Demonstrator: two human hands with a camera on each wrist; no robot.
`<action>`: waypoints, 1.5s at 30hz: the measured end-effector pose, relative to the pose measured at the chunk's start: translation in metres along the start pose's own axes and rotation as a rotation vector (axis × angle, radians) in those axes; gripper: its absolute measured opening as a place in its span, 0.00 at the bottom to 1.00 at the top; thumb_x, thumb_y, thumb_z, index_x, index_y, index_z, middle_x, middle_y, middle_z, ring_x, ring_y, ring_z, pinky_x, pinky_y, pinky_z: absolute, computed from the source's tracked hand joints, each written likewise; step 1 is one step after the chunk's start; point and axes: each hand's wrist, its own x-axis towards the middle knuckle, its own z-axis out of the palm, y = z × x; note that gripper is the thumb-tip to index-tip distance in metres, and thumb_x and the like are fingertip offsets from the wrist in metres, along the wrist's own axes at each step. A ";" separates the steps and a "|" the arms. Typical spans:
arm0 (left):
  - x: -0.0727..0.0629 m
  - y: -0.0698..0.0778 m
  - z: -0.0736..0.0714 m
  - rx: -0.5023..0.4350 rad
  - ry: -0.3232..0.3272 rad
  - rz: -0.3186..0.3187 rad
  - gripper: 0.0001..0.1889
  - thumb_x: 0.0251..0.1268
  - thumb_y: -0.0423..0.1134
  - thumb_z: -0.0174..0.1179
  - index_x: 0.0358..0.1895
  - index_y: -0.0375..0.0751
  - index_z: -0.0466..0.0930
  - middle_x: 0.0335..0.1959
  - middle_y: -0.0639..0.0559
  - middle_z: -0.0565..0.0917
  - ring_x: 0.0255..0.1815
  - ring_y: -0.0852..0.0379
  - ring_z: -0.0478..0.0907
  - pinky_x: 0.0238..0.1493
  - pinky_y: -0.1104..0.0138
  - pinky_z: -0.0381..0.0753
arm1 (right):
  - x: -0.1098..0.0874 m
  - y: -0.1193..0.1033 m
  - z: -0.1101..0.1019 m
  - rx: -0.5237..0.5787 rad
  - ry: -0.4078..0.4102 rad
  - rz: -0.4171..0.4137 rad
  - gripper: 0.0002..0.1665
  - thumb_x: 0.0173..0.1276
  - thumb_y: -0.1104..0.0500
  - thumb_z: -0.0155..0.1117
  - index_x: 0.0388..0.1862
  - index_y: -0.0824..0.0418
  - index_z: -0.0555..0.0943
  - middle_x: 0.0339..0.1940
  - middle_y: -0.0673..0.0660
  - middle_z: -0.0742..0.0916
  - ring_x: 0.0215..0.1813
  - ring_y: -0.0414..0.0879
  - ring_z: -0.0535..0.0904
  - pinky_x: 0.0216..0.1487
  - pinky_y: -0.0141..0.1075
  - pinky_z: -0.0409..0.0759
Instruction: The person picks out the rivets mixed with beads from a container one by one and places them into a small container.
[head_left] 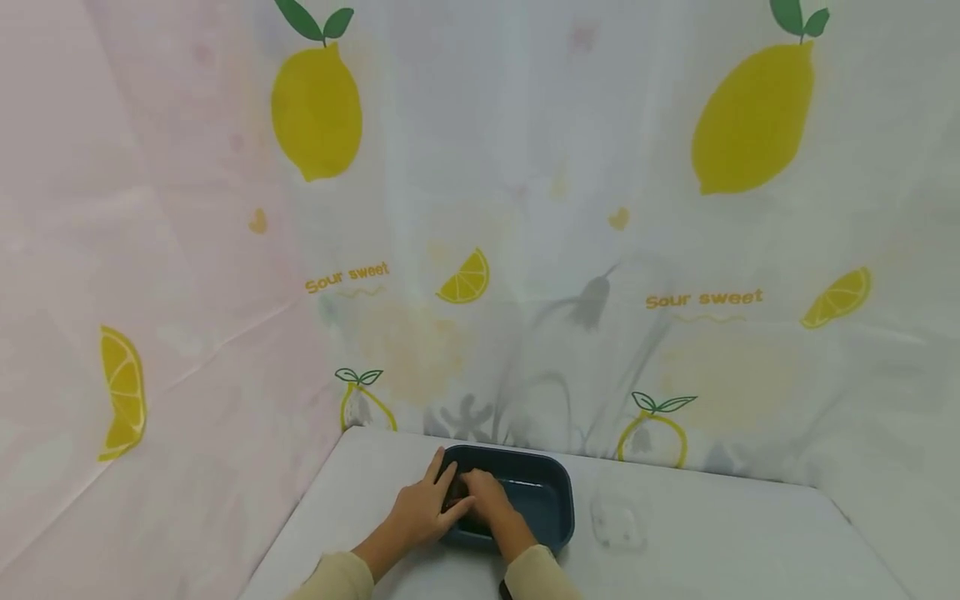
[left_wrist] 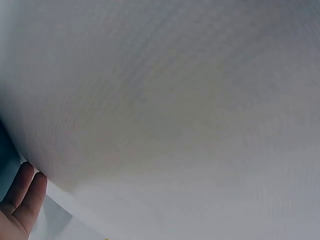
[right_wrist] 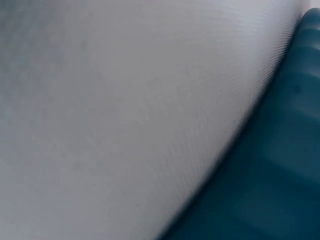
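Note:
A dark blue rectangular dish [head_left: 551, 500] with rounded corners stands on the white table. My left hand [head_left: 422, 508] lies over its left side, fingers spread and reaching to the far left corner, thumb toward the other hand. In the left wrist view, two straight fingers [left_wrist: 31, 197] show beside a sliver of blue. My right hand [head_left: 486, 492] reaches down into the left part of the dish with bent fingers. Its fingertips are hidden against the dark interior, so I cannot tell whether they hold anything. The dish's blue wall [right_wrist: 270, 175] fills the right of the right wrist view.
A clear, see-through item [head_left: 618, 523] lies on the white table [head_left: 720, 542] right of the dish. Part of a black object [head_left: 506, 590] shows beside my right sleeve. Behind the table hangs a lemon-printed cloth [head_left: 540, 208], which also runs along the left side.

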 end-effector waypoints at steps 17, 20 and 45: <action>-0.001 -0.003 0.007 -0.036 0.029 -0.020 0.37 0.70 0.67 0.48 0.66 0.38 0.74 0.76 0.32 0.60 0.38 0.42 0.85 0.34 0.49 0.82 | -0.003 0.006 0.001 0.170 0.070 -0.003 0.03 0.59 0.62 0.72 0.31 0.62 0.87 0.28 0.53 0.88 0.31 0.43 0.82 0.33 0.35 0.80; 0.000 -0.002 0.007 -0.022 0.018 -0.025 0.38 0.70 0.67 0.47 0.66 0.37 0.74 0.76 0.33 0.60 0.41 0.41 0.85 0.34 0.49 0.82 | -0.003 0.009 0.001 0.196 0.078 0.001 0.03 0.58 0.64 0.72 0.31 0.63 0.87 0.28 0.54 0.87 0.30 0.41 0.80 0.32 0.34 0.79; 0.007 0.001 -0.002 -0.032 0.033 -0.040 0.37 0.70 0.66 0.49 0.66 0.38 0.75 0.75 0.33 0.61 0.36 0.46 0.84 0.30 0.54 0.81 | 0.001 0.012 -0.005 0.191 0.122 0.047 0.03 0.55 0.67 0.72 0.30 0.64 0.87 0.27 0.54 0.87 0.28 0.43 0.79 0.31 0.36 0.78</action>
